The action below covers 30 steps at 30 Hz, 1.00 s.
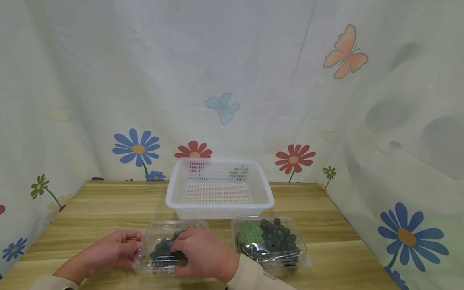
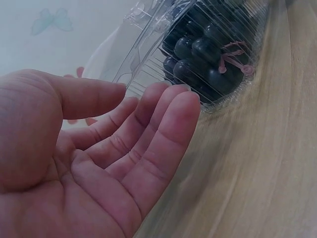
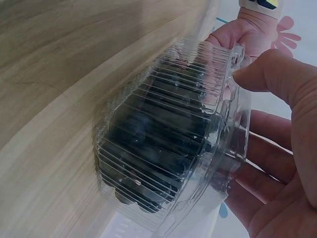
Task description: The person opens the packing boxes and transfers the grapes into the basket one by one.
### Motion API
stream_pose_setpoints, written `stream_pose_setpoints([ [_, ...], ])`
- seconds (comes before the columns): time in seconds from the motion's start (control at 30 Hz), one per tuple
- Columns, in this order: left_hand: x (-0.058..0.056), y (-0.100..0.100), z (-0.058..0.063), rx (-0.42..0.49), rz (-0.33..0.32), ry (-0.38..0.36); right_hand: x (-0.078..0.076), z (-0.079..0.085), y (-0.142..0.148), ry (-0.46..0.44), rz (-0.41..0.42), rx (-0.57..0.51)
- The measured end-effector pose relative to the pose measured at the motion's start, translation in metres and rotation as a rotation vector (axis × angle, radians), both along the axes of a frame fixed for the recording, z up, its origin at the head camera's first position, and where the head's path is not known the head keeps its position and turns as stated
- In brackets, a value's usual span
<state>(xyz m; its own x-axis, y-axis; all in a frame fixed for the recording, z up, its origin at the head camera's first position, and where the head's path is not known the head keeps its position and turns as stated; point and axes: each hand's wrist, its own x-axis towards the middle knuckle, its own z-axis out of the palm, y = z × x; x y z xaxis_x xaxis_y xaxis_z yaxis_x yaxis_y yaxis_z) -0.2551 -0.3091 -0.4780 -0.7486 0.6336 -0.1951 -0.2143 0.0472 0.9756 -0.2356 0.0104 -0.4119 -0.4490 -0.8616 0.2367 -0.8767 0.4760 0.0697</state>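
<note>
In the head view, a clear plastic clamshell [image 1: 156, 229] of dark grapes [image 1: 163, 249] sits at the front, left of centre. My left hand [image 1: 117, 249] is at its left side, fingers loosely bent and thumb apart from them; in the left wrist view the palm [image 2: 99, 183] holds nothing. My right hand [image 1: 204, 253] bends over the clamshell's front right part. In the right wrist view its thumb [image 3: 267, 77] touches the rim, while the other fingers [image 3: 270, 153] reach behind the lid, tips partly hidden. Pinkish stems [image 2: 233, 62] show through the plastic.
Just right stands another clear clamshell [image 1: 304, 259] with dark grapes [image 1: 279, 237] and a green leaf [image 1: 251, 233]. Behind both is a white perforated basket [image 1: 219, 213]. The wooden table [image 1: 337, 241] meets a flower-printed curtain [image 1: 253, 133] at the back and sides.
</note>
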Motion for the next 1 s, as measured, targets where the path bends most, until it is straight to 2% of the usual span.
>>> stream_pose_setpoints([
  [0.1, 0.0, 0.0, 0.001, 0.016, -0.005, -0.011, 0.001, -0.001, -0.001, 0.048, -0.003, -0.003],
  [0.33, 0.001, -0.001, 0.004, 0.032, -0.008, -0.04, 0.002, -0.001, -0.005, 0.066, -0.006, 0.013],
  [0.5, 0.003, 0.0, 0.007, 0.031, -0.012, -0.054, 0.001, -0.004, -0.008, 0.141, 0.011, 0.022],
  [1.0, 0.005, 0.0, 0.004, 0.118, -0.042, -0.087, 0.002, -0.001, -0.015, 0.276, 0.053, 0.112],
])
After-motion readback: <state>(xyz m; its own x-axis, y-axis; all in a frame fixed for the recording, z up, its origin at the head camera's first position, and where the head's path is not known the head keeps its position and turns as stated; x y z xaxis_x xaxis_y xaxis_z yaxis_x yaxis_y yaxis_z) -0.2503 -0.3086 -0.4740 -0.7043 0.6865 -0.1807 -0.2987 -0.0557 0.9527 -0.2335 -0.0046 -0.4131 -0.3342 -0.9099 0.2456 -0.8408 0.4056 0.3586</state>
